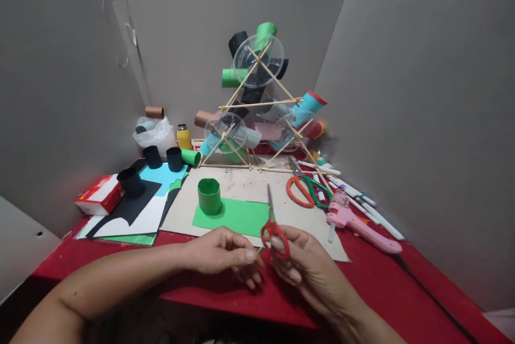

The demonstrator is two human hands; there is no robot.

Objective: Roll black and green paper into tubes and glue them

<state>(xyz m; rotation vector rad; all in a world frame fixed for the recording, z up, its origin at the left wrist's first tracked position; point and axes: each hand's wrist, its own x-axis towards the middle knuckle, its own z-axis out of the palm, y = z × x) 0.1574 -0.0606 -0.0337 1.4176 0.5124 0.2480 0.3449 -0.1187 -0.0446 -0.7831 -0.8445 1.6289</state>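
In my right hand [301,263] is a small pair of scissors [276,231] with red handles, its blades pointing up and away from me. My left hand [227,253] is close beside it over the table's front edge, fingers loosely bent and apart, with nothing visible in it. A thin green sliver [261,250] shows between the two hands; whether either touches it I cannot tell. Just beyond lies a green paper sheet [241,215] on a beige board [181,215]. At the sheet's left end stands a green paper cup-like tube [209,197].
A stick frame [257,103] with clear discs and coloured paper tubes stands at the back. Larger scissors [308,194], a pink glue gun [362,226] and white rods [374,210] lie right. Black tubes [131,182], paper sheets [140,215] and a red-white box [100,194] sit left.
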